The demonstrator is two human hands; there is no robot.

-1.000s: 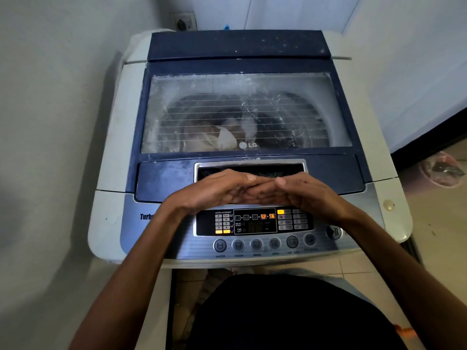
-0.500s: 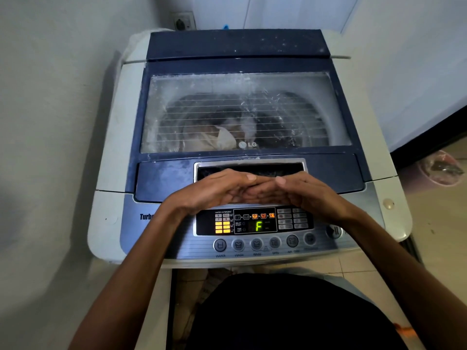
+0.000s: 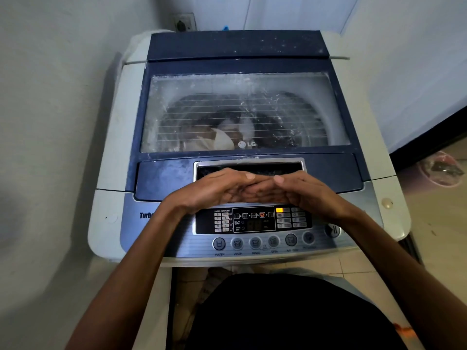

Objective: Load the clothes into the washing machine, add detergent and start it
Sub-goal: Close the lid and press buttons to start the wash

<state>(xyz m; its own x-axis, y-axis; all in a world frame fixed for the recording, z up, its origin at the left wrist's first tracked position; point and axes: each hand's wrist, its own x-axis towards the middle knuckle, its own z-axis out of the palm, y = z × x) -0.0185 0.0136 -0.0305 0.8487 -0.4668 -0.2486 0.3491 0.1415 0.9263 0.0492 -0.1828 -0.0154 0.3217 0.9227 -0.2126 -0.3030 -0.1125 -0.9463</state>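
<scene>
Nearest us on the washer [image 3: 118,137], the row of buttons [image 3: 255,242] sits just this side of the panel [image 3: 252,221], which is lit orange in places. Over the panel's far edge we hold our left hand [image 3: 217,190] and right hand [image 3: 308,193] palms down. The fingers are loose and together, gripping nothing, and the fingertips meet in the middle. Beyond the panel the lid [image 3: 240,109] is down. It is smeared but clear, and through it we see the clothes [image 3: 209,140] inside. Farthest beyond the panel sits a socket [image 3: 183,22].
</scene>
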